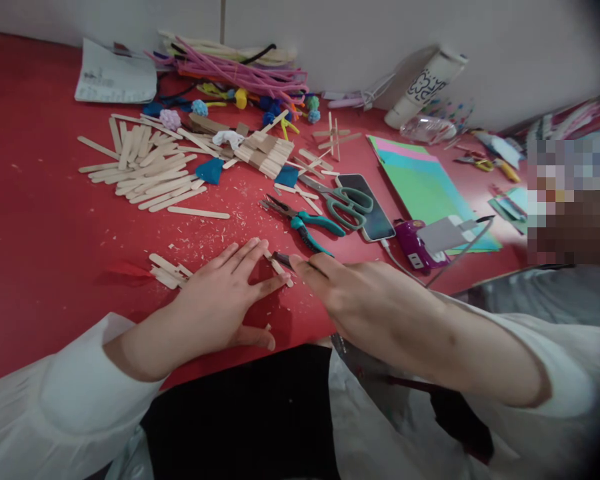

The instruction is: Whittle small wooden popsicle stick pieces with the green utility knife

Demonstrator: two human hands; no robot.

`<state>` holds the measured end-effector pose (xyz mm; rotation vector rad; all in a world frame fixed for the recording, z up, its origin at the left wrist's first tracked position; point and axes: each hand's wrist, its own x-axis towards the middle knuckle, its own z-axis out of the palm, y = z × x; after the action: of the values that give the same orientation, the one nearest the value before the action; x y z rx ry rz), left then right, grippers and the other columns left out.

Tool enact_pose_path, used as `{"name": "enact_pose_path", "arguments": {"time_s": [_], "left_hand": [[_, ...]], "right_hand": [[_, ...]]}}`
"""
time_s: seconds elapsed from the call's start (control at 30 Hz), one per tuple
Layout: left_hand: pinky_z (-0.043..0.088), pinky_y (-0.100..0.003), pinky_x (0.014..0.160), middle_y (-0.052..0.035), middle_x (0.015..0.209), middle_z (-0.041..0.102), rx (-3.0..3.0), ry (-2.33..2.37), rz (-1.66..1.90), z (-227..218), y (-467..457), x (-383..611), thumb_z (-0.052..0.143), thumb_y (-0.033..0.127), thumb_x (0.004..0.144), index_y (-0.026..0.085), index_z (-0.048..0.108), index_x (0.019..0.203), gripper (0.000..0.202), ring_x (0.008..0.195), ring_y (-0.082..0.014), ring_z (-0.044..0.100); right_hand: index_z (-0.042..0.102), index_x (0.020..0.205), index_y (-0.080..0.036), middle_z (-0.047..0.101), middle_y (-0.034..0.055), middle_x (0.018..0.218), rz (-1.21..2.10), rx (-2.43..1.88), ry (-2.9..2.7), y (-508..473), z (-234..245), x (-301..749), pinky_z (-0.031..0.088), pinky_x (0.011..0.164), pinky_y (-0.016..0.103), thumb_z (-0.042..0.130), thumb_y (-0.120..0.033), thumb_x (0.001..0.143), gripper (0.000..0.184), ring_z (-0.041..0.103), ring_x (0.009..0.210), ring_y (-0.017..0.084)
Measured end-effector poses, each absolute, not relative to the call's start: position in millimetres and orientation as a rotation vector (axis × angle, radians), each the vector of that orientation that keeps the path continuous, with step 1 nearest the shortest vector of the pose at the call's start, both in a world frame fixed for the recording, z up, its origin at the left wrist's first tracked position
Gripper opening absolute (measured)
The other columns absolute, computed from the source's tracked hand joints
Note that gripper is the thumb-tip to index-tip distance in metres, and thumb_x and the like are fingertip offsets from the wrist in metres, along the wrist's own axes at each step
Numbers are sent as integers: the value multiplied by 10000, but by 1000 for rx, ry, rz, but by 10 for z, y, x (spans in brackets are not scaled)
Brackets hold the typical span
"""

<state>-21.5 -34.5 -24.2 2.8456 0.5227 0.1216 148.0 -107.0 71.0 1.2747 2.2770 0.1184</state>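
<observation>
The short wooden stick (pixel 283 273) lies on the red table (pixel 55 240) near its front edge, slanting between my two hands. My left hand (pixel 220 287) is spread palm down, its fingers apart, with the index finger reaching across the stick and the middle fingers by its far end. My right hand (pixel 350 287) is closed around a slim dark tool (pixel 281 259), whose tip comes up beside the stick; it may be a knife, but my fingers hide most of it. A few loose sticks (pixel 165 273) lie just past my left wrist, with a red scrap (pixel 127 272) beside them. Pale shavings (pixel 225 233) are scattered over the table beyond my fingers. Just ahead of my right hand are the teal-handled pliers (pixel 299 217), then the scissors (pixel 333 195), which overlap the phone (pixel 379 225). A purple block (pixel 410 243) sits to the right of it, near the coloured sheets (pixel 425 177). Farther off to the left is a heap of craft sticks (pixel 145 170), with a flat panel of sticks (pixel 263 155) to its right, and pink pipe cleaners (pixel 245 73) are piled by the wall.
</observation>
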Motion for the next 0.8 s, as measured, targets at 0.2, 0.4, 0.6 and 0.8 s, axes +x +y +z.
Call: {"name": "enact_pose_path", "arguments": {"time_s": [0.2, 0.4, 0.6, 0.8], "left_hand": [[239, -499, 1067, -183, 1486, 250, 2857, 514, 71, -218, -338, -201, 526, 712, 677, 270, 409, 1354, 817, 1363, -360, 200], [215, -503, 1078, -176, 1493, 236, 2872, 505, 90, -238, -342, -210, 509, 710, 694, 267, 420, 1348, 794, 1368, -361, 182], [224, -501, 1075, -182, 1491, 238, 2876, 494, 83, -252, -340, -214, 512, 699, 704, 261, 426, 1343, 780, 1369, -366, 165], [215, -497, 1080, -185, 1491, 236, 2862, 507, 74, -240, -338, -202, 518, 704, 694, 268, 429, 1339, 783, 1369, -358, 176]], "right_hand": [[587, 1136, -41, 659, 166, 1030, 156, 1241, 2272, -1083, 720, 1464, 359, 402, 230, 455, 19, 732, 428, 621, 711, 164], [472, 1274, -24, 649, 174, 1023, 20, 1375, 2128, -1117, 740, 1432, 341, 405, 231, 467, -20, 769, 505, 624, 625, 144], [370, 1356, -30, 616, 203, 1106, -25, 1395, 2031, -1108, 730, 1420, 432, 462, 236, 371, -48, 850, 507, 659, 709, 174], [373, 1360, -44, 569, 213, 1202, -59, 1375, 2007, -1110, 718, 1405, 508, 512, 266, 366, -70, 864, 497, 659, 711, 187]]}}
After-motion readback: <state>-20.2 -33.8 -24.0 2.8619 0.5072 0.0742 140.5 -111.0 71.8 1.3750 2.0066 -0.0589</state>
